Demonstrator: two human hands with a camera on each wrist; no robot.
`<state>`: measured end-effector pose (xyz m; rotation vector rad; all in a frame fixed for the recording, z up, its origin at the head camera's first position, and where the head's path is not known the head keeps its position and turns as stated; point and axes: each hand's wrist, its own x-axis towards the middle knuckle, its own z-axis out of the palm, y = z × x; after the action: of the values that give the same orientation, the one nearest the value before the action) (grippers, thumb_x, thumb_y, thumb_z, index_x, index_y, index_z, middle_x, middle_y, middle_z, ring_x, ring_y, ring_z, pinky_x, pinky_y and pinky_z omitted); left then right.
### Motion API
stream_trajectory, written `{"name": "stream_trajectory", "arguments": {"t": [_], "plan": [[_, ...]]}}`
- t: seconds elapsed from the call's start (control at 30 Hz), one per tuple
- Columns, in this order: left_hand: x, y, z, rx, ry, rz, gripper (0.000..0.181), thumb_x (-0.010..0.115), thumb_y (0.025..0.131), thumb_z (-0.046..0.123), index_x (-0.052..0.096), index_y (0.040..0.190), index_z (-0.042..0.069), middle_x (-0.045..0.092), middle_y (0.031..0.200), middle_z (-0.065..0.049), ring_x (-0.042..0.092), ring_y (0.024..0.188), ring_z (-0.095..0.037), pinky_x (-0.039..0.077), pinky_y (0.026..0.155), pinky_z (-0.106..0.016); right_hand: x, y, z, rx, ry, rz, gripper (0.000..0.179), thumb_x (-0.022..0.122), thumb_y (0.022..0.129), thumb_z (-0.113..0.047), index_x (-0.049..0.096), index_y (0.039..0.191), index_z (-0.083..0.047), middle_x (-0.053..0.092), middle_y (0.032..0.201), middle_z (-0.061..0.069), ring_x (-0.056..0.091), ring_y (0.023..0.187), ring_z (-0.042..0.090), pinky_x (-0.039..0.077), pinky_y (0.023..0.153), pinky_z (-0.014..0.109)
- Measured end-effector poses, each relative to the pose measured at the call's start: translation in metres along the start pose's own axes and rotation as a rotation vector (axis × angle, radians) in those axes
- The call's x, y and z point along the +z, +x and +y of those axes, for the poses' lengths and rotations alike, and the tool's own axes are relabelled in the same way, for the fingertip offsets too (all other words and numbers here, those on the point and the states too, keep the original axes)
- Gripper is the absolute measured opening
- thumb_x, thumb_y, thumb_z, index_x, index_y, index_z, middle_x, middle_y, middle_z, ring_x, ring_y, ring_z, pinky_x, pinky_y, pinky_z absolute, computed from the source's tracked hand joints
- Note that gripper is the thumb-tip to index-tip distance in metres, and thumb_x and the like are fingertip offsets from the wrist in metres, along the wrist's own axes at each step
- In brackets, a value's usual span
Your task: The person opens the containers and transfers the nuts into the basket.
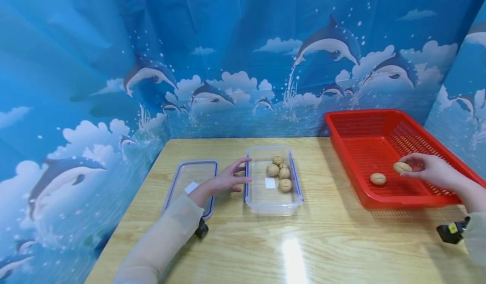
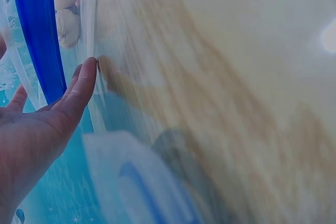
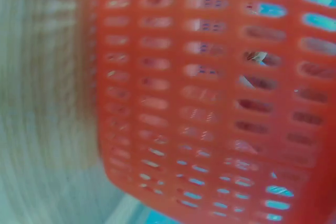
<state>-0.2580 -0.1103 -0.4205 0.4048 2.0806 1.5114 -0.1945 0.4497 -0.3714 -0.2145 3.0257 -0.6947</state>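
Note:
In the head view, my right hand (image 1: 430,171) pinches a walnut (image 1: 402,167) between thumb and fingers, inside the red plastic basket (image 1: 373,203). Another walnut (image 1: 377,179) lies on the basket floor to the left. My left hand (image 1: 226,178) has its fingers spread, with the fingertips at the left wall of a clear plastic container (image 1: 265,208). Several walnuts (image 1: 284,185) sit along the right side of that container. In the left wrist view, the left hand (image 2: 47,124) touches the container's side beside a blue clip (image 2: 39,40). The right wrist view shows only the basket wall (image 3: 173,93), hiding the hand.
A clear lid with a blue rim (image 1: 197,163) lies flat on the wooden table (image 1: 243,250), left of the container and partly behind the left forearm. A dolphin-print curtain (image 1: 235,43) stands behind the table. The basket is at the table's right side.

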Motion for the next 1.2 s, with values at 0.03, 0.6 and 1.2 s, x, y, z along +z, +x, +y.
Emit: {"name": "stream_trajectory", "arguments": {"t": [0.03,0.6,1.2], "plan": [[0.000,0.000,0.000,0.004,-0.002,-0.003,0.068,0.061,0.097,0.020,0.025,0.154,0.027,0.021,0.157,-0.019,0.037,0.134,-0.041,0.055,0.084,-0.042,0.000,0.000,0.002,-0.007,-0.003,-0.015,0.047,0.078,0.083,-0.019,0.058,0.114,0.010,0.062,0.103,0.025,0.059,0.086,0.032,0.050,0.064,0.035],[-0.001,-0.001,0.001,-0.021,0.006,0.008,0.068,0.062,0.096,0.022,0.026,0.153,0.030,0.021,0.157,-0.017,0.037,0.134,-0.039,0.055,0.083,-0.041,0.010,0.016,0.006,-0.095,-0.021,-0.226,0.031,0.077,0.083,-0.013,0.066,0.105,0.005,0.065,0.101,0.013,0.058,0.093,0.034,0.050,0.078,0.050],[-0.001,0.001,0.001,-0.009,-0.002,0.004,0.067,0.062,0.096,0.019,0.028,0.152,0.031,0.022,0.157,-0.017,0.040,0.133,-0.038,0.055,0.082,-0.041,0.003,0.005,-0.004,-0.017,-0.031,-0.062,0.050,0.076,0.085,-0.024,0.060,0.116,0.011,0.064,0.104,0.025,0.057,0.095,0.042,0.051,0.074,0.049]]}}
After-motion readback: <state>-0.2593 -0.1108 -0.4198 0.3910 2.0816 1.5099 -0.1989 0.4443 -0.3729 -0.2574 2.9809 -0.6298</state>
